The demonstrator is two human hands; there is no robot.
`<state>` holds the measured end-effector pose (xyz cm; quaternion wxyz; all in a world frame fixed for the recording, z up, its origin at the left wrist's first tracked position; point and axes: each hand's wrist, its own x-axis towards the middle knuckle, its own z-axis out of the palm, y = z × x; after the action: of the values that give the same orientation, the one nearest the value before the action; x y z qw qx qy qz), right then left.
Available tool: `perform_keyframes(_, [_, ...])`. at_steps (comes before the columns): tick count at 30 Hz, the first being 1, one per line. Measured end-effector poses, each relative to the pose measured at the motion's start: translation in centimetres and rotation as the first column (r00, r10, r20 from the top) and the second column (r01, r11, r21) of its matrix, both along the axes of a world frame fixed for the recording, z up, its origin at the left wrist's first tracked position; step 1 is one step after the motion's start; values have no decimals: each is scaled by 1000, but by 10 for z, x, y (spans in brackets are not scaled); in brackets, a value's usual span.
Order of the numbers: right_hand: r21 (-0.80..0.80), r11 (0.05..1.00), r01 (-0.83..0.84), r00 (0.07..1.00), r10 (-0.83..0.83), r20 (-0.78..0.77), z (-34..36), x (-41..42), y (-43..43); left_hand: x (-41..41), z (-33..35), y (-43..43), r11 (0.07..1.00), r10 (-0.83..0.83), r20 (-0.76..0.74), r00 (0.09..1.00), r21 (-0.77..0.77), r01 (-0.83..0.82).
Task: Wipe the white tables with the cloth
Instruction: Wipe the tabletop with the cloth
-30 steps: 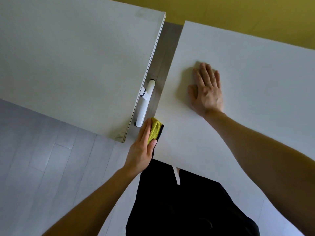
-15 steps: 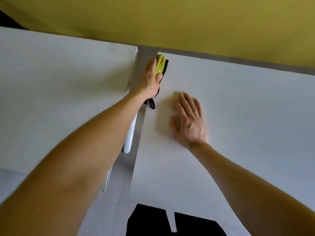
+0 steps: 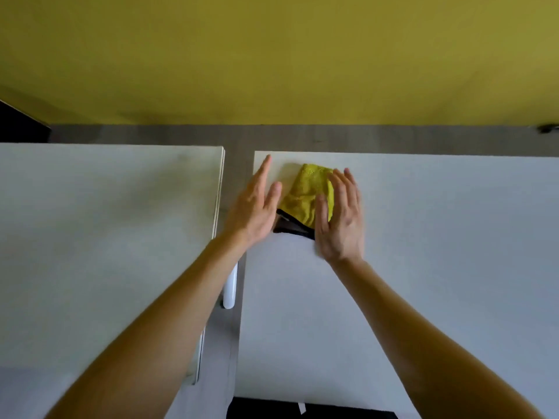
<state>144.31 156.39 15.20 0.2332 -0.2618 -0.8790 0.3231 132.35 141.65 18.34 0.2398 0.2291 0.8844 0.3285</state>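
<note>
A plain wall [image 3: 272,55] of mustard yellow colour fills the upper part of the view. At its foot runs a strip of grey floor [image 3: 302,137], which continues in the narrow gap between two white desks standing side by side, the left desk [image 3: 106,222] and the right desk [image 3: 438,237]. In this gap a white rounded bar [image 3: 229,290] sits along the left desk's edge. A dark shape [image 3: 18,122] stands at the far left by the wall. The light is soft and even.

— How's the light?
— Bright and even, with only faint, soft shadow around the cloth [image 3: 308,195].
— Sharp?
— My right hand [image 3: 338,219], over the cloth's right side, smears with motion blur. My left hand [image 3: 257,213], just left of it, is slightly soft. Bench [image 3: 423,267] edges lean outward farther from it.
</note>
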Motion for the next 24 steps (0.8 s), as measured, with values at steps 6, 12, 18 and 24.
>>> perform_keyframes(6, [256,908,-332,875,195,444,-47,-19,-13,26,-73,-36,938,324,-67,944,-110,-330])
perform_keyframes(12, [288,905,-313,884,167,436,-46,-17,50,29,-94,-10,877,433,-127,892,-169,-450])
perform_keyframes(18, [359,886,-294,891,117,439,-50,-98,60,30,-99,-8,850,402,-229,887,-266,-454])
perform_keyframes(24, [329,860,-390,897,275,345,-54,-162,13,32,-99,-7,841,404,-294,866,-253,-478])
